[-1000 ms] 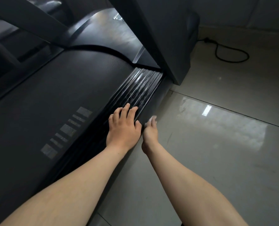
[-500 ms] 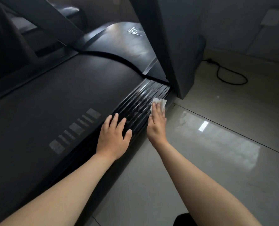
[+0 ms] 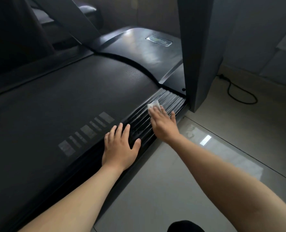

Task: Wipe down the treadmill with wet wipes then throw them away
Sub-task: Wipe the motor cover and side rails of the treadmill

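A black treadmill fills the left of the view, with its dark belt [image 3: 58,104] and a ribbed side rail [image 3: 169,101] along the right edge. My right hand [image 3: 164,124] lies flat with straight fingers on the rail, pressing a white wet wipe [image 3: 153,104] against the ribs; the wipe shows past my fingertips. My left hand [image 3: 120,146] rests flat, fingers spread, on the rail and belt edge nearer to me.
The grey upright post [image 3: 200,52] of the treadmill rises just beyond the wipe. The glossy motor cover [image 3: 139,52] lies ahead. To the right is a tiled floor [image 3: 205,164], with a black power cord [image 3: 239,92] looping toward the wall.
My right hand has come off the rail's outer edge onto its ribbed top and slid the wipe forward and leftward toward the post. My left hand has stayed flat on the rail.
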### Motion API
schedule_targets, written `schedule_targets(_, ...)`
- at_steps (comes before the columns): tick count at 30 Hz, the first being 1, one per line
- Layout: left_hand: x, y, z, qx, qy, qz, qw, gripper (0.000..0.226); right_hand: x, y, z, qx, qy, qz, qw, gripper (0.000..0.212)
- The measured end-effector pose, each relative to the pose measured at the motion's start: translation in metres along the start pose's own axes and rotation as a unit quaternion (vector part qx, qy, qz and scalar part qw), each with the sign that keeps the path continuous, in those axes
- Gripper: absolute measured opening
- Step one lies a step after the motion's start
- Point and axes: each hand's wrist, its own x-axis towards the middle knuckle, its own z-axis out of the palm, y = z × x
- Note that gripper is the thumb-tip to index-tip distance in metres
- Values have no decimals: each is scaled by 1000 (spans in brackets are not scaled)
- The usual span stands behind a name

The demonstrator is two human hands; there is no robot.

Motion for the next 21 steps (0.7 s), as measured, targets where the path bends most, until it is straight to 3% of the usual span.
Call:
schedule_targets(3, 1, -1, 1, -13, 6, 1, 1000, 72, 21, -3, -7, 3, -31, 66, 997, 56)
schedule_targets(5, 2, -2, 2, -45, 21, -9, 999, 68, 19, -15, -5, -8, -33, 55, 998, 57)
schedule_targets(10, 5, -4, 4, -112, 76, -61, 989, 62, -10, -54, 12, -45, -97, -155, 982, 56)
schedule_targets(13, 5, -4, 4, -134, 83, -71, 985, 63, -10, -55, 12, -65, -115, -211, 968, 54)
schedule_targets(15, 5, -5, 4, -133, 81, -66, 986, 63, 1, -49, 5, -88, -110, -191, 971, 53)
schedule_targets(21, 5, -7, 4, -140, 77, -53, 986, 62, 41, -24, -10, -55, -78, 10, 995, 57)
